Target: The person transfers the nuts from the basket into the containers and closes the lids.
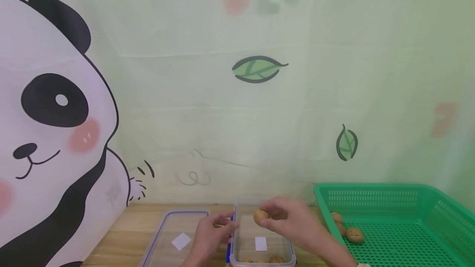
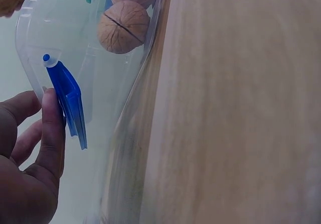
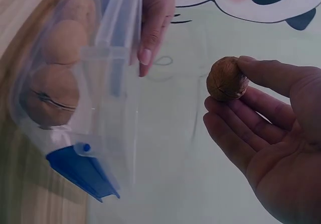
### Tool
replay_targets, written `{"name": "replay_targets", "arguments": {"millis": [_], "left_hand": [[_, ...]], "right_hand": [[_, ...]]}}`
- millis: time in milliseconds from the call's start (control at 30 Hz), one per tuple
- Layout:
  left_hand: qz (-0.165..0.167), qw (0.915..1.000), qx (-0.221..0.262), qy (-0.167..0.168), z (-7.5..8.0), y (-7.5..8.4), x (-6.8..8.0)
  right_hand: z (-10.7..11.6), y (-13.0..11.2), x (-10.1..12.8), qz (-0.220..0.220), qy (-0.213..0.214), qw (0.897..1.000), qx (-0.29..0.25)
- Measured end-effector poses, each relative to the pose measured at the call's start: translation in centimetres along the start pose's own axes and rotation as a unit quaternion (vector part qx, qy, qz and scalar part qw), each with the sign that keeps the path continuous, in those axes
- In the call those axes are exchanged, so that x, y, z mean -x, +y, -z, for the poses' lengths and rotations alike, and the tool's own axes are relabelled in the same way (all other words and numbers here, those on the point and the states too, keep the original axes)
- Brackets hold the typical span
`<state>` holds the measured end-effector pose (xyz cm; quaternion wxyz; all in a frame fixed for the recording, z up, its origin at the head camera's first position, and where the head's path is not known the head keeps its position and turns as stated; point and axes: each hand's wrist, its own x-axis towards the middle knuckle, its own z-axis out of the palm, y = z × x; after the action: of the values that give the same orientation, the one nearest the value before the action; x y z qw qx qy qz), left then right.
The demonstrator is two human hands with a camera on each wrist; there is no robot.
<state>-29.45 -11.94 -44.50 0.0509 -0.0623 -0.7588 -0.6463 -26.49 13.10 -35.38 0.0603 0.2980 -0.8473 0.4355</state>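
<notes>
A walnut (image 1: 262,217) is pinched between the thumb and fingertips of my right hand (image 1: 293,221), above the clear plastic container (image 1: 262,264). In the right wrist view the held walnut (image 3: 226,79) is apart from the container. My left hand (image 1: 211,234) is at the container's left side, its thumb and fingers at the rim next to a blue latch (image 2: 70,98). Several walnuts (image 2: 123,27) lie in the bottom of the container, which bears a white square label (image 1: 261,243).
Left of the container, a clear lid (image 1: 163,234) with a blue seal and a white label lies on the wooden table (image 1: 118,234). A green basket (image 1: 375,188) with several walnuts (image 1: 355,235) along its left side stands at the right. Behind hangs a panda-print cloth (image 1: 185,94).
</notes>
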Motion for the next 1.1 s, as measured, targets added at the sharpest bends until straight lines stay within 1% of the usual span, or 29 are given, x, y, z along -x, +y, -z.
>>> {"name": "replay_targets", "arguments": {"millis": [200,367,533,600,767,833,933,1100], "left_hand": [[-0.002,1.0000,0.005,-0.005,0.0,-0.1,-0.1],[-0.006,0.9999,0.007,-0.008,0.1,-0.1,-0.1],[-0.009,0.9999,0.005,-0.012,0.1,-0.1,0.0],[-0.010,0.9999,0.005,-0.012,0.0,-0.1,-0.1],[-0.012,0.9999,0.003,-0.010,0.1,-0.1,-0.1],[-0.012,0.9999,0.002,-0.011,0.1,-0.2,-0.1],[-0.012,0.9998,0.003,-0.012,0.1,-0.2,-0.2],[-0.008,0.9999,0.003,-0.013,0.0,-0.2,-0.2]], "right_hand": [[-1.2,0.6,-0.1,-0.005,-0.029,1.000,-0.010],[-2.2,1.2,-0.3,-0.018,-0.055,0.998,-0.036],[-2.9,2.0,-0.4,-0.005,-0.066,0.996,-0.054],[-3.1,2.3,-0.4,-0.008,-0.068,0.996,-0.050],[-3.8,2.4,-0.4,-0.032,-0.076,0.996,-0.037],[-4.0,2.5,-0.4,-0.035,-0.080,0.996,-0.035],[-4.4,2.8,-0.4,-0.027,-0.082,0.996,-0.034],[-5.0,3.4,-0.5,-0.042,-0.104,0.993,-0.042]]}}
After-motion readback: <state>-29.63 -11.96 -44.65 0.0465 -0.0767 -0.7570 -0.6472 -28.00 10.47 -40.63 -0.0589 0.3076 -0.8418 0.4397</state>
